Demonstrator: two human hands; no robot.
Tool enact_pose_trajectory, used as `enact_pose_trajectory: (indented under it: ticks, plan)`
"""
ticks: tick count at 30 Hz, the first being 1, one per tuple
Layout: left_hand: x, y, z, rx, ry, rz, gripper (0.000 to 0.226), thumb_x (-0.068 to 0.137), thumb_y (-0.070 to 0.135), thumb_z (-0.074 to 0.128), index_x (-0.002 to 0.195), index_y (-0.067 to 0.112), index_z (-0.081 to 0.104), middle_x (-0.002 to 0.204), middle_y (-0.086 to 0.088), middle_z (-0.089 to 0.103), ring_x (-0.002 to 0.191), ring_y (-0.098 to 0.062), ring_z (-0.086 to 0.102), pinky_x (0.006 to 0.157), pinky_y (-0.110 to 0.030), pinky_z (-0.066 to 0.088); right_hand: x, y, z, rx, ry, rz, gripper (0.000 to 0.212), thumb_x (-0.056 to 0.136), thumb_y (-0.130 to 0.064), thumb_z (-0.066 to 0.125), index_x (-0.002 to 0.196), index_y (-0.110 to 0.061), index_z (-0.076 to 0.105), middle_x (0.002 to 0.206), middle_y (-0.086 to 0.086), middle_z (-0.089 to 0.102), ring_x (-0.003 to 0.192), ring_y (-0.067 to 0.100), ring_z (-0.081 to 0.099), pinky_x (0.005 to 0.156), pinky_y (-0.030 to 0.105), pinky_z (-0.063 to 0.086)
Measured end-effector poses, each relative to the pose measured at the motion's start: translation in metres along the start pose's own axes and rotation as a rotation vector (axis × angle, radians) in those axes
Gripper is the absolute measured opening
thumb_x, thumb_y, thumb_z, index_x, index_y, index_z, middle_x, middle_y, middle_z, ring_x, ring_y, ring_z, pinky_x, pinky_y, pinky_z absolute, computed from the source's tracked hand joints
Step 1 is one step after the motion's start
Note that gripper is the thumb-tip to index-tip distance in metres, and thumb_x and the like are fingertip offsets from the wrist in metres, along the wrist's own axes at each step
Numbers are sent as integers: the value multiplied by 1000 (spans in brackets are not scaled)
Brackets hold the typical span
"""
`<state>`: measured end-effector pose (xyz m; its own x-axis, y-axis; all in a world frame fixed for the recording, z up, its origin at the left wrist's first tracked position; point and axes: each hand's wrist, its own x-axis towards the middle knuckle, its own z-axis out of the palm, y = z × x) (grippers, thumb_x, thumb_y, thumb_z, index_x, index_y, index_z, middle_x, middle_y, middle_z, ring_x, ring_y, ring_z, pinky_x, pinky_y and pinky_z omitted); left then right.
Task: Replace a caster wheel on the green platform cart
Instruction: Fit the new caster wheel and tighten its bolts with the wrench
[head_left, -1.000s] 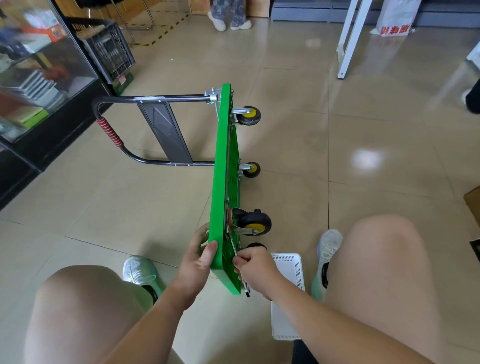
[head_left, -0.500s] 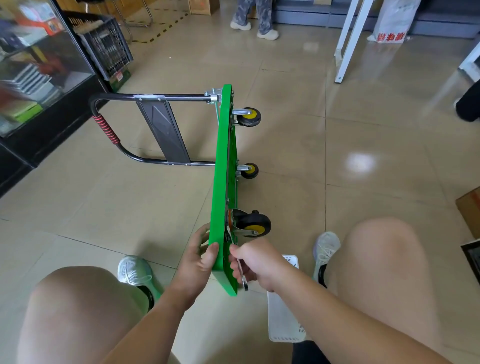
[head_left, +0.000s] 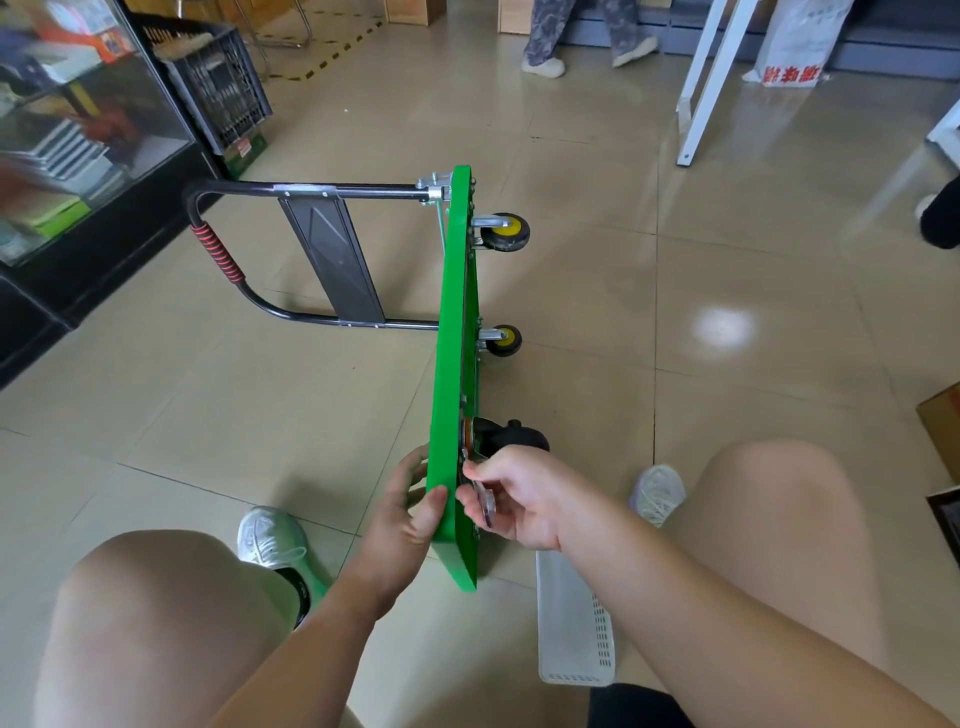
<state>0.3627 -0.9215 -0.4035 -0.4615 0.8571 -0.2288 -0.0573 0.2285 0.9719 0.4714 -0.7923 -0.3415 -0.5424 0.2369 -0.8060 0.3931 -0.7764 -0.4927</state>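
The green platform cart (head_left: 451, 374) stands on its long edge on the floor, its underside facing right. Its black handle (head_left: 218, 260) with red grip lies folded out to the left. Two yellow-hubbed casters (head_left: 506, 232) (head_left: 503, 340) stick out on the far half. A larger black caster (head_left: 511, 439) sits near my hands. My left hand (head_left: 410, 512) grips the near edge of the deck, thumb on the rim. My right hand (head_left: 511, 496) holds a small metal wrench (head_left: 480, 499) against the underside by the black caster's mounting plate.
A white perforated plastic basket (head_left: 574, 631) lies on the floor under my right forearm. My knees and white shoes flank the cart. A glass display case (head_left: 78, 145) and black crate (head_left: 218, 93) stand at left. White table legs (head_left: 706, 83) and another person's feet are at the back.
My right hand has moved up along the underside toward the black caster, turning the wrench with it. The left hand keeps its grip on the deck edge. The camera tilted slightly.
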Motion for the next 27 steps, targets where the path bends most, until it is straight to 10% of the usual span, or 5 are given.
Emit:
enact_pose_trajectory:
  ticks: [8, 14, 27]
  plan:
    - [1, -3, 2, 1, 18, 12, 40, 84, 62, 59, 123, 63, 55, 130, -6, 66, 112, -22, 69, 83, -24, 57, 11, 60, -21, -354, 136, -97, 22, 98, -18, 62, 104, 2, 68, 78, 10, 71, 62, 24, 69, 64, 35, 60]
    - [-2, 0, 5, -36, 16, 12, 29, 107, 28, 53, 132, 44, 51, 130, -13, 65, 107, -20, 70, 79, -19, 56, 34, 80, -25, -483, 202, -291, 19, 100, -21, 61, 97, -11, 77, 82, 4, 73, 68, 15, 67, 68, 27, 58]
    - [-2, -1, 7, -40, 36, -32, 47, 101, 43, 56, 145, 33, 46, 129, -4, 68, 112, -18, 71, 86, -24, 57, 55, 92, -28, -504, 200, -464, 22, 101, -16, 57, 92, -19, 77, 85, -4, 73, 72, -1, 62, 60, 6, 41]
